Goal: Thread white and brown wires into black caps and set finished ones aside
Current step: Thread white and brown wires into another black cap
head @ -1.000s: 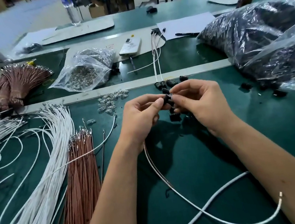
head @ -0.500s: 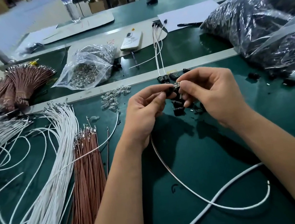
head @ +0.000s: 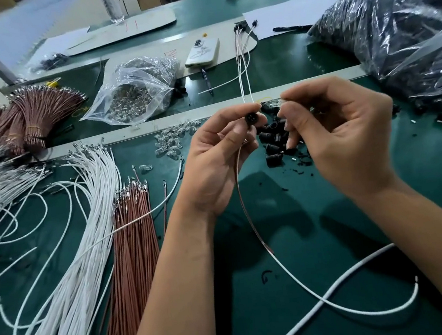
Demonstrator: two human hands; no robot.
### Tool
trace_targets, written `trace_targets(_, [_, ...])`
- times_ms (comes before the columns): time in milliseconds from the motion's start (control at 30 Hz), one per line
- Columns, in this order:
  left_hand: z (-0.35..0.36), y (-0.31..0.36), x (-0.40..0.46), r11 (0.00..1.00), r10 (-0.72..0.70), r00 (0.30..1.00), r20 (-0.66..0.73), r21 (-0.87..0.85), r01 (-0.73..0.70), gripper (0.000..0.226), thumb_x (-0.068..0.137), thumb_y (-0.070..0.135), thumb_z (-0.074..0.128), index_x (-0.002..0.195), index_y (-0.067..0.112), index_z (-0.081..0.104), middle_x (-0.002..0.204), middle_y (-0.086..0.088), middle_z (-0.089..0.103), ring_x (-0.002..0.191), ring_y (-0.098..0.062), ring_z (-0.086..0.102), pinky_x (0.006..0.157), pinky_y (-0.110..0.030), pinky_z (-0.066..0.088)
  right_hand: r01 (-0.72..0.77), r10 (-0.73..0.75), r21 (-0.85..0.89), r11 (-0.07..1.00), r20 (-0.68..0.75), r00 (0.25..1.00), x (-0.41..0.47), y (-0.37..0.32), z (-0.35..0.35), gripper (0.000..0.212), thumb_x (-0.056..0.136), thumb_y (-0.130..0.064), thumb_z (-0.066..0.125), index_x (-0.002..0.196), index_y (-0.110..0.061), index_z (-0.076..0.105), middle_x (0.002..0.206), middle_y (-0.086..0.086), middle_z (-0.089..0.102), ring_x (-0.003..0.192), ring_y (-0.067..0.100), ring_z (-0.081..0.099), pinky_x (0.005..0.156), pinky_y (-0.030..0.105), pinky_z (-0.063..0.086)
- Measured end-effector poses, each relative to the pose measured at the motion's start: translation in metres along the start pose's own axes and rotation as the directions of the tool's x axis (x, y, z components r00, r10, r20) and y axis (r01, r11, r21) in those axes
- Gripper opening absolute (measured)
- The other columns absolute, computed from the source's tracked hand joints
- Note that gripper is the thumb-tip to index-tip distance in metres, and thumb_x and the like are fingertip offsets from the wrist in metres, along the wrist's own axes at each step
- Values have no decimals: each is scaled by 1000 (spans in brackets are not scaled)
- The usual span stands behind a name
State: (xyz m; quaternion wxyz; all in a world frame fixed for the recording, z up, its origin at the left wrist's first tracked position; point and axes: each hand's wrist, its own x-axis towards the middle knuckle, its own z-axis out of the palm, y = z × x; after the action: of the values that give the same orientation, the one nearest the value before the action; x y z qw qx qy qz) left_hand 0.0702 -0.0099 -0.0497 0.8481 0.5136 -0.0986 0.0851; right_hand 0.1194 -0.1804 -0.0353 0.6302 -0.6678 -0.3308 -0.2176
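Note:
My left hand pinches a small black cap between thumb and fingertips, its holed face towards me. A white wire and a brown wire hang from that hand and loop across the green mat. My right hand is a little to the right of the cap, with fingers curled and fingertips pinched together near a small clear part; what it holds is too small to tell. Loose black caps lie on the mat between and behind my hands.
Bundles of white wires and brown wires lie at the left. Clear small parts sit behind them. A clear bag of metal pieces, a phone, finished wired caps and big bags of black caps stand at the back.
My hands have drawn slightly apart and risen a little. The black cap stays in my left hand and now faces me; my right fingertips have come off it.

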Motion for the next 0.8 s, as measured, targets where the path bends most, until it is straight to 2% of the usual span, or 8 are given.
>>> trace_targets(233, [-1, -2, 1, 997, 24, 1000, -17, 75, -23, 27, 97, 1, 51, 107, 12, 74, 91, -7, 68, 78, -17, 47, 86, -32, 41, 68, -69, 12, 998, 54, 996, -2, -4, 1, 8, 98, -8, 73, 103, -2, 72, 77, 7, 72, 55, 14, 69, 51, 25, 54])
trace_targets(367, [-1, -4, 3, 991, 35, 998, -56, 133, -27, 26, 95, 3, 55, 103, 15, 77, 77, -2, 60, 77, -17, 48, 81, -29, 44, 42, -41, -6, 999, 102, 994, -4, -1, 2, 7, 96, -7, 74, 99, 0, 73, 75, 9, 71, 56, 13, 71, 52, 27, 56])
trace_targets(467, [-3, -5, 3, 977, 53, 997, -58, 211, -39, 23, 96, 3, 55, 107, 11, 73, 75, 7, 63, 77, -12, 51, 79, -26, 47, 13, -7, -42, 999, 137, 991, -3, 5, 1, 7, 96, -8, 75, 97, -1, 74, 75, 5, 71, 58, 12, 72, 52, 31, 59])
trace_targets(633, [-5, -5, 3, 951, 53, 995, -85, 310, -24, 25, 93, 2, 59, 103, 17, 77, 88, 5, 73, 77, -8, 60, 76, -23, 52, -24, 37, -84, 996, 160, 986, -2, 15, 1, 7, 95, -11, 75, 96, -4, 74, 74, -1, 71, 58, 12, 73, 51, 37, 61])
trace_targets(800, [-5, -7, 3, 928, 63, 993, -101, 372, -21, 22, 95, -6, 59, 105, 8, 73, 96, -1, 76, 85, -9, 67, 75, -24, 54, -53, 70, -90, 995, 191, 979, -3, 23, 2, 5, 93, -7, 76, 93, -3, 73, 78, -4, 71, 59, 11, 74, 50, 36, 61])
